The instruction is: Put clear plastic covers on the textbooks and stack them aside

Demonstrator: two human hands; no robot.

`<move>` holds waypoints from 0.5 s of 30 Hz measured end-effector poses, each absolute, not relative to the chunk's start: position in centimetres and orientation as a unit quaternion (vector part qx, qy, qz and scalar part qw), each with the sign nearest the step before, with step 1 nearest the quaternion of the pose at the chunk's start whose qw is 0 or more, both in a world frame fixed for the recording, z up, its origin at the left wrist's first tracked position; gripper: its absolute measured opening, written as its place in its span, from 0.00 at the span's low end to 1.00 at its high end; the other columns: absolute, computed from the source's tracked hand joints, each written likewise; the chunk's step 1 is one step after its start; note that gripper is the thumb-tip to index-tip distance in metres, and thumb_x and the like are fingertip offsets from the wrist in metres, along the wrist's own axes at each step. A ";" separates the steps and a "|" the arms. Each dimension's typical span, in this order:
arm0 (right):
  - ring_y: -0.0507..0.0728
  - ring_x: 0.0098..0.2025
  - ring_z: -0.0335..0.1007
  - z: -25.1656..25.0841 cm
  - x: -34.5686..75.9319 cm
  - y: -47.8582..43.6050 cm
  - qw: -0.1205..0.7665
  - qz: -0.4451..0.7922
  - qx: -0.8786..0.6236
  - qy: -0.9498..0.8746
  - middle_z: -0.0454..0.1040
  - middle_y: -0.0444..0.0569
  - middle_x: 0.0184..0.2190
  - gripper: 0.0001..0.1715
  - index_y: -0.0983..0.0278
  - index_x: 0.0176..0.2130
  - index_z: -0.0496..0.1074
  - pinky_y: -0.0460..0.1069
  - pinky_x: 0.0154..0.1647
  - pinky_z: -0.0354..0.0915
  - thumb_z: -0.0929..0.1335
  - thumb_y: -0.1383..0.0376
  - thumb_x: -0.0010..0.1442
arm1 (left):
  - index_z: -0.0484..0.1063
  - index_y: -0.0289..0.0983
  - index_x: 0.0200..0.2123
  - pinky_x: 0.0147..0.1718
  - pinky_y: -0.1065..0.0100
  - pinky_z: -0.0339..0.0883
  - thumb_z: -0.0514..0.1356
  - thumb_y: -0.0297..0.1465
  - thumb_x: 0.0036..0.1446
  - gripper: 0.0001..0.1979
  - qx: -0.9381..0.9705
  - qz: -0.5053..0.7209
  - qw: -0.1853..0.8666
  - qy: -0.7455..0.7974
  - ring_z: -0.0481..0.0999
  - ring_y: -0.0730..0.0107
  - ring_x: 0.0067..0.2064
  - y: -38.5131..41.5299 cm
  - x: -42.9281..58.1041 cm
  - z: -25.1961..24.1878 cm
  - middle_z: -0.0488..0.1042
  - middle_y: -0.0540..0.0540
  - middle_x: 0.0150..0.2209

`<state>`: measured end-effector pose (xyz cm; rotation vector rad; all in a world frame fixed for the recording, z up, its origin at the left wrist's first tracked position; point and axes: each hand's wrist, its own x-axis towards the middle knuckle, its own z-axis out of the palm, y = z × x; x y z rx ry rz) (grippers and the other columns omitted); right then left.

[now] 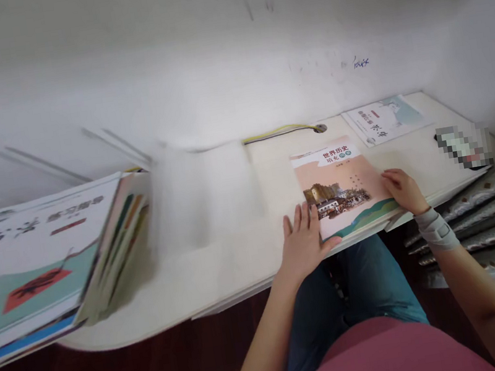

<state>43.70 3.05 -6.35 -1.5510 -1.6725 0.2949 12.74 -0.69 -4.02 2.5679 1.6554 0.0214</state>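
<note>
The left hand's (304, 244) fingers hide part of the booklet's (341, 186) left edge; its smallest print is illegible. A pale patch (204, 195) on the worktop (155, 316) is too blurred to identify. Pixelation masks a dark-edged object (463, 146). The left picture edge crops the book stack (47, 255).

Pink top (387, 357), blue trousers (371, 285), pale grey wristband (437, 230).
The top looks plain; the trousers, denim-like, shade toward teal on the right thigh. The band wraps broad and flat behind the right hand (401, 189), with a small loop or buckle on its outer side.
</note>
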 end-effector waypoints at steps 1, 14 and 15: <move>0.62 0.49 0.70 -6.4 43.8 3.1 0.402 0.113 -0.613 -0.671 0.72 0.61 0.46 0.21 0.66 0.43 0.75 0.59 0.53 0.65 0.61 0.56 0.59 | 0.47 0.28 0.66 0.62 0.43 0.39 0.43 0.59 0.55 0.47 0.840 0.007 0.042 0.541 0.43 0.46 0.68 -0.6 12.8 -4.0 0.46 0.29 0.67; 0.63 0.52 0.68 -7.1 43.6 3.4 0.393 0.093 -0.625 -0.668 0.71 0.62 0.48 0.31 0.67 0.40 0.77 0.60 0.56 0.63 0.57 0.48 0.63 | 0.47 0.31 0.67 0.61 0.40 0.42 0.44 0.58 0.56 0.46 0.846 0.016 0.029 0.531 0.43 0.44 0.68 -0.6 12.7 -4.5 0.45 0.36 0.68; 0.63 0.52 0.68 -7.0 43.6 3.3 0.395 0.096 -0.624 -0.668 0.72 0.63 0.48 0.31 0.67 0.40 0.77 0.60 0.56 0.63 0.57 0.48 0.63 | 0.47 0.31 0.67 0.61 0.40 0.42 0.44 0.58 0.56 0.46 0.846 0.015 0.028 0.532 0.43 0.44 0.68 -0.6 12.8 -4.5 0.46 0.36 0.68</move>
